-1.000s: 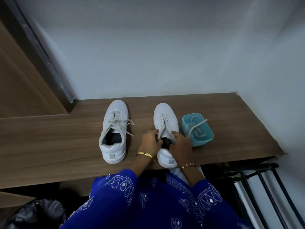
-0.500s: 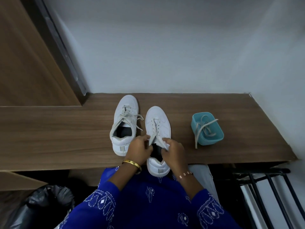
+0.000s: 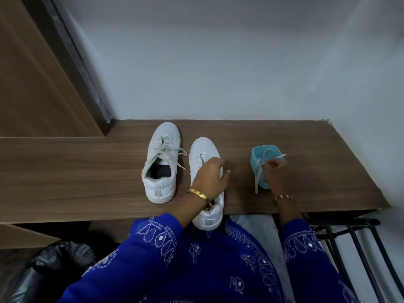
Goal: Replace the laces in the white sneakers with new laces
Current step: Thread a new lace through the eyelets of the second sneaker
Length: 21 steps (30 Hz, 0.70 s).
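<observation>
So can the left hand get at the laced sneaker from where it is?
Probably yes. The left hand rests on the unlaced sneaker, and the laced sneaker stands right beside it with nothing between.

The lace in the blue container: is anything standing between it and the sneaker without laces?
Nothing visible does. The right hand grips the lace at the blue container; only bare shelf lies before the unlaced sneaker, where the left hand rests.

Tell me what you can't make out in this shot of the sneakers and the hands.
- Head view: the right sneaker's opening is hidden by the left hand.
- Head view: the blue tub's near wall and contents are partly hidden by the right hand gripping the lace.
</observation>
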{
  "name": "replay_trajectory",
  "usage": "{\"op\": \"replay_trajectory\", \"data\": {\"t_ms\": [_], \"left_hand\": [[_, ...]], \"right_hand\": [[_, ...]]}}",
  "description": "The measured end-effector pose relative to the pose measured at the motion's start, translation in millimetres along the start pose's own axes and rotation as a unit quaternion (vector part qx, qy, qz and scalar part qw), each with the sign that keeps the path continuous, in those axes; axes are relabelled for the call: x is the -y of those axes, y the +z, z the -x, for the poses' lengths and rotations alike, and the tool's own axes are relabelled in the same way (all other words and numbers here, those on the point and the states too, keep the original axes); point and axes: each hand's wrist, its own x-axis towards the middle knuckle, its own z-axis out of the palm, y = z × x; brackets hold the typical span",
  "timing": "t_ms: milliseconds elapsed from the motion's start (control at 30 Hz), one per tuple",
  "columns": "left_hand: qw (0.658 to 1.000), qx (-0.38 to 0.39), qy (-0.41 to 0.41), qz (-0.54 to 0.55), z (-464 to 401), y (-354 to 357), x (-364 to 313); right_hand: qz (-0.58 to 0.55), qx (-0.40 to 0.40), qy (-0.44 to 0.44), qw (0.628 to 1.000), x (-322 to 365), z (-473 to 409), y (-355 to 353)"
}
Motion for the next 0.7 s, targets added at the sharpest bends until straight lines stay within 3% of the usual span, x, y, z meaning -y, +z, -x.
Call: {"op": "replay_trajectory", "data": {"t_ms": [100,267,433,500,600,700], "left_hand": [[0.999,0.036,0.023,-0.002,-9.0,11.6,-18.3],[0.99,0.131,0.023,-0.038,-23.8,26.3,-36.9],[0.991,0.136,0.008,-0.011,-25.4,28.8,-32.3],[0.991,0.132,-0.006,0.002,-26.9,27.4,-28.3],[0.992,0.118,-0.023,0.026,-33.5,23.5,-25.4],[0.99,0.124,-0.025,0.069,-43.5,19.0,-34.9]], "right_hand": [[0.026,0.007,0.043,0.999,-6.8,-19.3,-11.6],[0.116,0.033,0.04,0.992,-8.8,-43.8,-6.6],[0.188,0.08,0.023,0.979,1.6,-50.3,-3.2],[0.16,0.065,-0.023,0.985,4.5,-52.9,-2.1],[-0.018,0.075,-0.019,0.997,24.6,-49.8,-8.7],[-0.12,0.15,-0.038,0.981,67.8,-30.2,-26.2]]}}
